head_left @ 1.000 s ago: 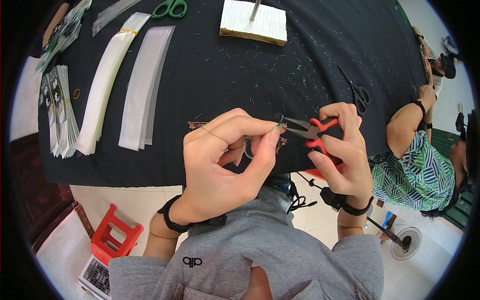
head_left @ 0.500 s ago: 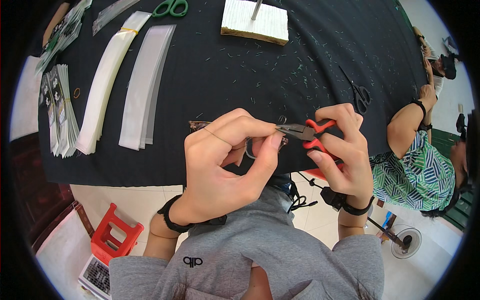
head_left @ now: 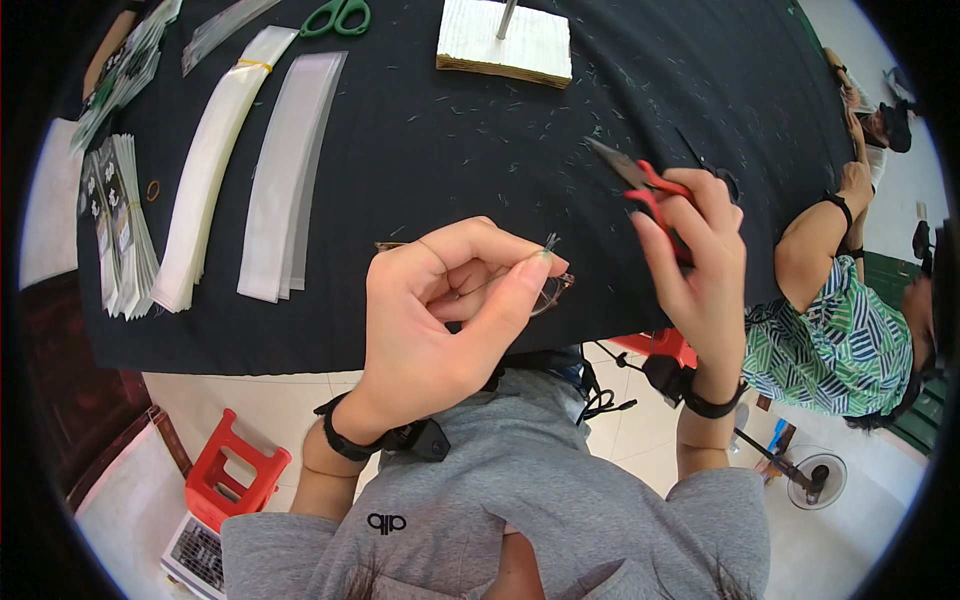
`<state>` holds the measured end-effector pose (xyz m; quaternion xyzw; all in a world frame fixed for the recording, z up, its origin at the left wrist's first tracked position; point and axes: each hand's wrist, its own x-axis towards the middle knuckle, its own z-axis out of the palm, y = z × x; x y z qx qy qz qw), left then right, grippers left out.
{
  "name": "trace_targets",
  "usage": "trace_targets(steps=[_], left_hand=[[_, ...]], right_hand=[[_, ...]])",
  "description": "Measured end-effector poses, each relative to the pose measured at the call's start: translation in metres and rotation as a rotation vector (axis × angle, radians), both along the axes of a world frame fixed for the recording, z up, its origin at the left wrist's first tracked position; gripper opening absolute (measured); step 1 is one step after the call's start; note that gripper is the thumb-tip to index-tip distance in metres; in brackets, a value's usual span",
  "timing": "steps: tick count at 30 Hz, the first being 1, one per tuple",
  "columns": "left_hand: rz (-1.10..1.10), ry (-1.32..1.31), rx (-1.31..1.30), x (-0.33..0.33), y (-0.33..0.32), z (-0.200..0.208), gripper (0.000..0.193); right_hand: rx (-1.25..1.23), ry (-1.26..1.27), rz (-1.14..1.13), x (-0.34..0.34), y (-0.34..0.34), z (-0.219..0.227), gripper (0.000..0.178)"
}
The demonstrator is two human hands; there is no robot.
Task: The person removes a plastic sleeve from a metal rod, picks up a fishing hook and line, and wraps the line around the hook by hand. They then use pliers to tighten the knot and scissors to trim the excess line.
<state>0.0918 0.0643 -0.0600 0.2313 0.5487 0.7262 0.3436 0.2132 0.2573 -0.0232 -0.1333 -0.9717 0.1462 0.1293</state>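
My left hand [head_left: 445, 310] pinches thumb and index finger together on a small tuft of thin greenish-grey strands [head_left: 551, 243], whose ends stick up past the fingertips. A thin thread or wire crosses the back of the index finger. Partly hidden behind this hand is a brown mottled thing with a thin rim [head_left: 556, 291]; it looks like eyeglasses. In my right hand [head_left: 705, 260] are red-handled pliers [head_left: 640, 180], their pointed metal jaws aimed up and left, apart from the strands.
Long clear plastic sleeves [head_left: 290, 180] and a banded bundle [head_left: 215, 190] lie left, by packaged stacks [head_left: 125, 225]. Green-handled scissors [head_left: 336, 15], a white block with a rod [head_left: 505, 45] and black scissors [head_left: 722, 180] lie farther off. Clippings dot the black cloth [head_left: 400, 150]. Other people sit at right.
The pliers' jaws have left my left fingertips; my right hand has drawn them up and right. The strand ends now show above my left thumb, and my left hand keeps its pinch.
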Motion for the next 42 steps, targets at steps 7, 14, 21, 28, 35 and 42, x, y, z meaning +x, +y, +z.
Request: trace_targets(steps=[7,14,21,28,35,42], left_hand=[[-0.066,-0.223,0.078,-0.004,-0.004,0.001,0.009],[-0.068,-0.285,0.121,-0.002,0.001,0.002,0.007],[-0.052,-0.295,0.135,-0.001,0.003,-0.002,0.007],[-0.045,-0.281,0.149,0.000,0.003,-0.004,0.007],[0.005,-0.267,0.153,0.001,0.005,-0.003,0.008],[0.020,-0.305,0.146,0.001,0.006,0.000,0.009]], right_hand=[[0.086,0.010,-0.042,-0.014,0.007,-0.037,0.022],[0.150,0.033,-0.017,-0.012,0.013,-0.041,0.020],[0.240,0.078,-0.361,0.026,0.072,-0.019,0.014],[0.310,-0.146,-0.361,0.053,0.097,-0.027,0.020],[-0.373,0.291,-0.457,0.037,0.085,-0.025,0.018],[-0.992,0.363,-0.137,0.020,0.057,-0.018,0.021]])
